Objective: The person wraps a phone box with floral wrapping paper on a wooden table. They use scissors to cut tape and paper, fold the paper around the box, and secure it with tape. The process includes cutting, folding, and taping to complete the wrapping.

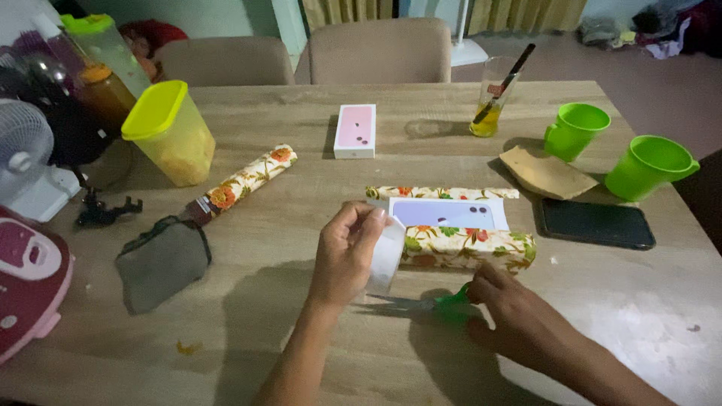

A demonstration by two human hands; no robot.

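My left hand (347, 252) pinches the white underside edge of floral wrapping paper (468, 246) and lifts it off the table. The paper lies partly folded around a pale purple phone box (444, 213). My right hand (515, 312) rests on the table just below the paper, its fingers on green-handled scissors (421, 303) whose blades point left. A rolled tube of the same floral paper (244, 181) lies to the upper left. A second, pink phone box (355, 130) sits further back.
On the wooden table (301, 353) are a black phone (596, 223), two green cups (575, 130) (650, 166), a brown pad (546, 173), a glass with yellow liquid (492, 98), a yellow-lidded container (170, 133), a grey pouch (163, 259) and a fan (22, 154). Two chairs stand behind.
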